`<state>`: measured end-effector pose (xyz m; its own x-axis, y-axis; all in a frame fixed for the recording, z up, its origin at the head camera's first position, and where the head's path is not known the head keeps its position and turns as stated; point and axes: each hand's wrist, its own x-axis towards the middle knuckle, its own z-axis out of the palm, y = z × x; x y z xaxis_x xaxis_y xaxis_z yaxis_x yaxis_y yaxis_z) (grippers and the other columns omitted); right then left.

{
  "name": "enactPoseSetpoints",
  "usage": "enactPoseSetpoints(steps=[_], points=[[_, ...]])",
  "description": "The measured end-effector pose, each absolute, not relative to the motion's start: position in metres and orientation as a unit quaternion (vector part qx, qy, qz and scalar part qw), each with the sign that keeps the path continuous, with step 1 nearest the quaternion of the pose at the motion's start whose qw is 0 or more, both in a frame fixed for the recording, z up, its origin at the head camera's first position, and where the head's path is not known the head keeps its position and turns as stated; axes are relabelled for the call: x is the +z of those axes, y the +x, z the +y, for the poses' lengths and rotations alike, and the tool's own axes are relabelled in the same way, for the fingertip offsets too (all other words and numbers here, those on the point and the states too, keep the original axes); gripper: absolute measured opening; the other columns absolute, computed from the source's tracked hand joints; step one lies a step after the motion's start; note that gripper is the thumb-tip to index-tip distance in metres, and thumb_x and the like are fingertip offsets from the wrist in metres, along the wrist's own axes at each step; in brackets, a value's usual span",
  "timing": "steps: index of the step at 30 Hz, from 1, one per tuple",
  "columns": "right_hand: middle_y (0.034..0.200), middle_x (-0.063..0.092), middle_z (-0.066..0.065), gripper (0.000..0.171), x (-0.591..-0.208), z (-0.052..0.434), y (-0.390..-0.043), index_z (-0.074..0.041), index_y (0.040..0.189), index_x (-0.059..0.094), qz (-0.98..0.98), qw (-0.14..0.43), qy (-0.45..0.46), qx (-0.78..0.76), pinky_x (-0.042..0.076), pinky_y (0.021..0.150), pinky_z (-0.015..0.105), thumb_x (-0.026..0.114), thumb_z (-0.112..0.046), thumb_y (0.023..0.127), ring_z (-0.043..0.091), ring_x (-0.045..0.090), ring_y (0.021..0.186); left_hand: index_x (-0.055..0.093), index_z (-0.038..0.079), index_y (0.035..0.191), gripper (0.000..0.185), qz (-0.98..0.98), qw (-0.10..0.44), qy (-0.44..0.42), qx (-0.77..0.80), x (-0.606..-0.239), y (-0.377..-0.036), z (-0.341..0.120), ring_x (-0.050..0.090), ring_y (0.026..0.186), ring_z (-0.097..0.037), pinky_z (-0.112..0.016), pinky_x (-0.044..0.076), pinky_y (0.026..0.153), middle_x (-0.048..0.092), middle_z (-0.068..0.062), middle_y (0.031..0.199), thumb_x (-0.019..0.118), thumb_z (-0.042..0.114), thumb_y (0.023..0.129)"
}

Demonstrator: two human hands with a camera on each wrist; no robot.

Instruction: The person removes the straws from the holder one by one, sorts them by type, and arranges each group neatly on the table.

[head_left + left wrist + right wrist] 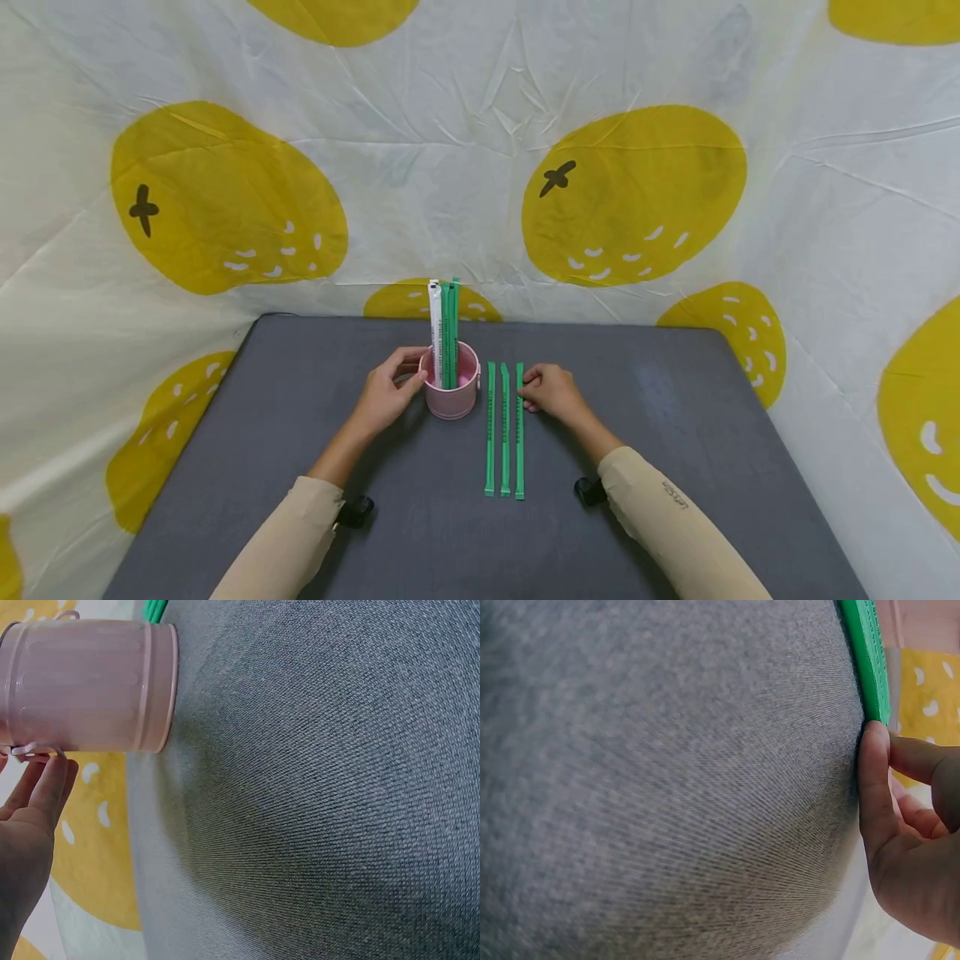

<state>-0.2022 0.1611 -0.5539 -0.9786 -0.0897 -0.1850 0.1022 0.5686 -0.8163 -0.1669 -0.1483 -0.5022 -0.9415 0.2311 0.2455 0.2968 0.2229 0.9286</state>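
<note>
Near the bench's (pixel 675 433) back edge, the left hand (pixel 386 392) curls round the pink cup (pixel 451 392), whose sticks (pixel 447 333) hide their lower ends inside. The right hand (pixel 551 392) pinches the far end of the rightmost strip (pixel 519 433) of three; its fingertips are hard to make out.

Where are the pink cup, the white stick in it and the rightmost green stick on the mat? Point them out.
pink cup (pixel 450 404): head view, front wall.
white stick (pixel 435 321): head view, upper half above the rim.
rightmost green stick (pixel 519 450): head view, mid-length.
</note>
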Motion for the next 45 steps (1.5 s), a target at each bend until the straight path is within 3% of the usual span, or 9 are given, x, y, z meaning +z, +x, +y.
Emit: enactPoseSetpoints(steps=[18, 25, 34, 45], points=[[0.079, 0.075, 0.01, 0.023, -0.552, 0.162, -0.205, 0.007, 0.109, 0.069, 0.89, 0.092, -0.012, -0.447, 0.06, 0.055, 0.03, 0.076, -0.004, 0.091, 0.016, 0.071, 0.059, 0.058, -0.007, 0.137, 0.04, -0.782, 0.028, -0.166, -0.6, -0.502, -0.167, -0.148, 0.061, 0.123, -0.049, -0.062, 0.049, 0.103, 0.063, -0.03, 0.133, 0.067, 0.001, 0.098], [0.08, 0.075, 0.009, 0.02, -0.54, 0.17, -0.21, 0.002, 0.109, 0.07, 0.9, 0.067, -0.039, -0.43, 0.059, 0.055, 0.031, 0.076, -0.009, 0.093, 0.014, 0.069, 0.059, 0.059, -0.004, 0.137, 0.04, -0.788, 0.026, -0.155, -0.595, -0.501, -0.166, -0.148, 0.061, 0.124, -0.047, -0.063, 0.049, 0.104, 0.064, -0.029, 0.133, 0.067, 0.002, 0.098], [0.098, 0.077, 0.008, 0.031, -0.507, 0.168, -0.22, -0.004, 0.118, 0.072, 0.911, 0.017, -0.099, -0.401, 0.057, 0.067, 0.034, 0.076, -0.023, 0.095, 0.02, 0.07, 0.078, 0.059, -0.005, 0.136, 0.039, -0.786, 0.024, -0.15, -0.6, -0.501, -0.165, -0.148, 0.06, 0.124, -0.049, -0.064, 0.048, 0.104, 0.064, -0.03, 0.132, 0.066, -0.001, 0.098], [0.11, 0.077, 0.013, 0.028, -0.479, 0.138, -0.24, -0.003, 0.12, 0.07, 0.874, 0.008, -0.154, -0.461, 0.059, 0.086, 0.038, 0.074, -0.017, 0.096, 0.026, 0.073, 0.1, 0.059, -0.006, 0.137, 0.039, -0.783, 0.024, -0.157, -0.601, -0.501, -0.167, -0.149, 0.061, 0.124, -0.048, -0.062, 0.05, 0.103, 0.064, -0.028, 0.133, 0.066, -0.001, 0.098]])
